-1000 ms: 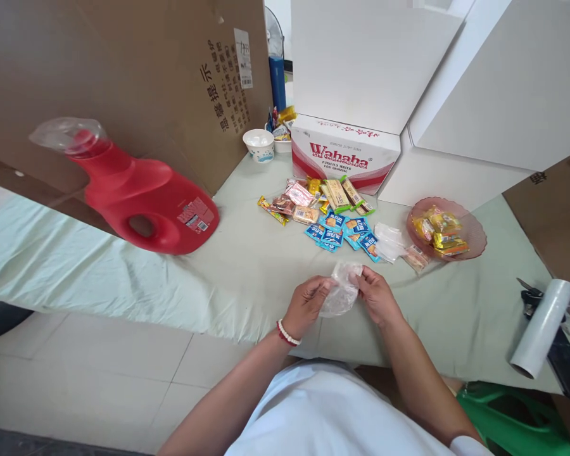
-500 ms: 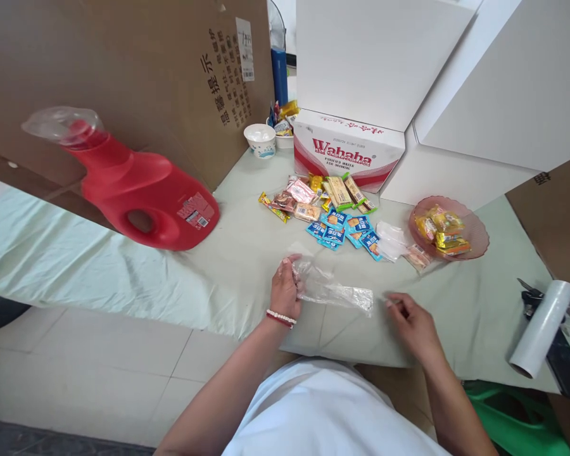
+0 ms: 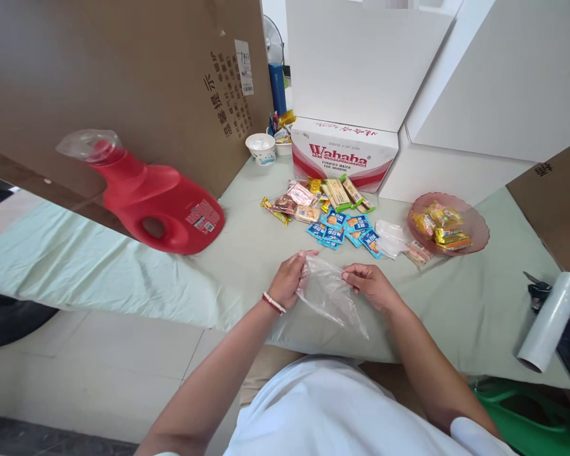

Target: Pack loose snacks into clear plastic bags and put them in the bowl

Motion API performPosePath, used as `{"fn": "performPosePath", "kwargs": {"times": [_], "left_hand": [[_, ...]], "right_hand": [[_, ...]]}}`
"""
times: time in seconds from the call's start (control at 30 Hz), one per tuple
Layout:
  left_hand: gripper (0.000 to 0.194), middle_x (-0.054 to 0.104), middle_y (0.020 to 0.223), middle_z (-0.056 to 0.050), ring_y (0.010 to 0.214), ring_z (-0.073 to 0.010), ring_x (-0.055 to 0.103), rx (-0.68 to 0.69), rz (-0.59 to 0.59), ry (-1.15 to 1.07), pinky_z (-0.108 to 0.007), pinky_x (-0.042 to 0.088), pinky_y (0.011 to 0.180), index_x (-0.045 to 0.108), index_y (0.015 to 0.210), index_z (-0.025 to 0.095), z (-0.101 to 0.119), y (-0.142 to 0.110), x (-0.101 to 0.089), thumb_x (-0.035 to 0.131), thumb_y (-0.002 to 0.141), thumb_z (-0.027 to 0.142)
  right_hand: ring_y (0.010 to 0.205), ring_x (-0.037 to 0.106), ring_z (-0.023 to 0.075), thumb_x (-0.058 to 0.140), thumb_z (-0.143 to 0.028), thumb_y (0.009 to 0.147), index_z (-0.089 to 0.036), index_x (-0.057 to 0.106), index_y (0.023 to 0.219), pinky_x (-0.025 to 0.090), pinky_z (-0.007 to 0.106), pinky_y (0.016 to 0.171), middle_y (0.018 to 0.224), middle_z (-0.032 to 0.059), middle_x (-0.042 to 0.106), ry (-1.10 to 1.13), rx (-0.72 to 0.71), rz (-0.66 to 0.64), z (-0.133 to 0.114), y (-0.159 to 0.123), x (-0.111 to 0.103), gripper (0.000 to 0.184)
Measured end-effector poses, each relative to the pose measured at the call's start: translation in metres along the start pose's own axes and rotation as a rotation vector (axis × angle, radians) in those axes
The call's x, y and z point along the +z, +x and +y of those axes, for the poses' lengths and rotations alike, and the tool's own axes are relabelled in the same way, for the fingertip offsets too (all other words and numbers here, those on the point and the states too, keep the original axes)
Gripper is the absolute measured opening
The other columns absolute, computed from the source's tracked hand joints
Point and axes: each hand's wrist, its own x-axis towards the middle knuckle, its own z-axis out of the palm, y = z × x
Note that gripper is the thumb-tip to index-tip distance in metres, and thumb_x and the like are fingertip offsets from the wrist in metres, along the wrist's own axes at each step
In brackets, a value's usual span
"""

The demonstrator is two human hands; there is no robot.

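A clear plastic bag (image 3: pixel 332 294) is stretched between my two hands above the near part of the table. My left hand (image 3: pixel 291 278) is closed on the bag's left side, thumb on top. With thumb and fingertips, my right hand (image 3: pixel 368 283) pinches its upper right edge. Beyond the hands lie blue snack packets (image 3: pixel 335 229), green-ended wafer packs (image 3: pixel 337 193) and a pink-and-white packet (image 3: pixel 301 192). Right of the blue packets rests a small stack of clear bags (image 3: pixel 390 239), beside a wrapped snack (image 3: pixel 418 253).
A pink glass bowl (image 3: pixel 477 231) holds yellow snack packets. At left stands a red jug (image 3: pixel 164 206). A Wahaha carton (image 3: pixel 344 155) and paper cup (image 3: pixel 261 149) stand at the back. A plastic film roll (image 3: pixel 551 323) and scissors (image 3: pixel 536 288) lie at the right edge.
My right hand has moved left and taken hold of the bag, which was folded narrow and now spreads open wider. My left hand still holds it. The view has shifted slightly.
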Motion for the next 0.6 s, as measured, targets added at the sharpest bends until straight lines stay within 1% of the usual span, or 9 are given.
{"fn": "performPosePath", "kwargs": {"times": [0.1, 0.2, 0.23, 0.3, 0.37, 0.4, 0.43, 0.5, 0.6], "left_hand": [[0.049, 0.055, 0.077, -0.003, 0.068, -0.0178, 0.052, 0.171, 0.132, 0.258, -0.031, 0.046, 0.064, 0.073, 0.106, 0.017, 0.011, 0.023, -0.012, 0.074, 0.075, 0.055], [0.053, 0.058, 0.105, -0.010, 0.105, -0.0279, 0.054, 0.479, 0.375, 0.572, -0.043, 0.046, 0.096, 0.068, 0.118, 0.018, 0.018, 0.026, -0.012, 0.078, 0.066, 0.025], [0.049, 0.058, 0.111, -0.012, 0.112, -0.0295, 0.052, 0.588, 0.357, 0.677, -0.047, 0.044, 0.101, 0.068, 0.116, 0.019, 0.017, 0.021, -0.009, 0.074, 0.067, 0.019], [0.035, 0.060, 0.111, -0.012, 0.113, -0.0288, 0.053, 0.723, 0.070, 0.784, -0.047, 0.043, 0.103, 0.071, 0.103, 0.022, 0.010, 0.008, -0.001, 0.064, 0.070, 0.011], [0.026, 0.064, 0.100, -0.010, 0.103, -0.0255, 0.059, 0.717, -0.284, 0.755, -0.041, 0.047, 0.095, 0.072, 0.084, 0.024, -0.004, -0.005, 0.009, 0.058, 0.070, 0.007], [0.024, 0.064, 0.095, -0.009, 0.096, -0.0238, 0.060, 0.675, -0.363, 0.717, -0.038, 0.048, 0.090, 0.070, 0.077, 0.023, -0.012, -0.008, 0.013, 0.056, 0.070, 0.006], [0.022, 0.064, 0.091, -0.008, 0.090, -0.0225, 0.061, 0.616, -0.356, 0.675, -0.036, 0.048, 0.085, 0.069, 0.073, 0.023, -0.020, -0.010, 0.017, 0.055, 0.070, 0.006], [0.019, 0.063, 0.085, -0.006, 0.081, -0.0199, 0.059, 0.476, -0.198, 0.574, -0.033, 0.047, 0.077, 0.069, 0.072, 0.022, -0.032, -0.009, 0.023, 0.055, 0.073, 0.009], [0.013, 0.062, 0.084, -0.004, 0.077, -0.0170, 0.058, 0.306, -0.071, 0.430, -0.029, 0.046, 0.073, 0.073, 0.083, 0.021, -0.040, -0.001, 0.029, 0.061, 0.080, 0.019]], "right_hand": [[0.052, 0.044, 0.0098, 0.083, -0.056, 0.066, -0.018, 0.074, 0.075, 0.033, 0.023, 0.046, 0.064, -0.0007, 0.065, 0.018, 0.042, 0.072, -0.001, 0.003, -0.003, 0.041], [0.047, 0.036, 0.0082, 0.082, -0.055, 0.065, -0.018, 0.072, 0.072, 0.025, 0.023, 0.044, 0.056, -0.0035, 0.057, -0.045, 0.045, 0.198, 0.003, 0.007, -0.001, 0.039], [0.047, 0.034, 0.0081, 0.081, -0.054, 0.066, -0.018, 0.071, 0.072, 0.024, 0.023, 0.044, 0.055, -0.0041, 0.055, -0.068, 0.041, 0.229, 0.005, 0.008, 0.001, 0.038], [0.047, 0.033, 0.0086, 0.079, -0.054, 0.069, -0.019, 0.069, 0.073, 0.024, 0.024, 0.045, 0.054, -0.0050, 0.053, -0.099, 0.028, 0.268, 0.011, 0.008, 0.003, 0.036], [0.048, 0.035, 0.0097, 0.076, -0.053, 0.073, -0.020, 0.067, 0.074, 0.027, 0.025, 0.047, 0.055, -0.0053, 0.052, -0.121, -0.003, 0.292, 0.015, 0.007, 0.005, 0.034], [0.050, 0.038, 0.0104, 0.075, -0.051, 0.075, -0.020, 0.066, 0.075, 0.030, 0.025, 0.049, 0.056, -0.0049, 0.053, -0.144, -0.030, 0.309, 0.017, 0.006, 0.005, 0.032], [0.052, 0.041, 0.0112, 0.073, -0.049, 0.078, -0.021, 0.066, 0.076, 0.033, 0.025, 0.052, 0.059, -0.0043, 0.055, -0.179, -0.062, 0.331, 0.018, 0.004, 0.006, 0.030], [0.058, 0.048, 0.0132, 0.069, -0.045, 0.083, -0.021, 0.068, 0.080, 0.039, 0.027, 0.059, 0.065, -0.0022, 0.060, -0.280, -0.147, 0.373, 0.019, -0.001, 0.007, 0.024], [0.065, 0.055, 0.0158, 0.063, -0.039, 0.088, -0.022, 0.074, 0.090, 0.043, 0.029, 0.065, 0.075, 0.0013, 0.066, -0.445, -0.271, 0.403, 0.018, -0.008, 0.012, 0.021]]}}
